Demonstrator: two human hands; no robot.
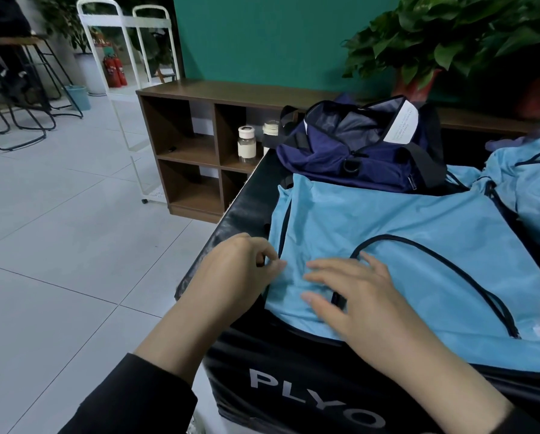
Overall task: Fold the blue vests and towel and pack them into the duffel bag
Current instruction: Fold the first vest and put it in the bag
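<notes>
Head view: a thin, limp, likely slippery blue vest [387, 233] lies flat on the black bench [246, 198], best taken at its hem corners. The left hand [240, 270] pinches its edge; the right hand [353, 296] rests spread on it. At least one more vest [525, 183] lies right; one open duffel bag [356, 151] sits behind.

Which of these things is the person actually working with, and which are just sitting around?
In use:
light blue vest spread flat, under both hands
navy duffel bag, open
more blue vests at right
left hand
right hand

Just there:
bottle in the wooden shelf
potted plant
stools
</notes>
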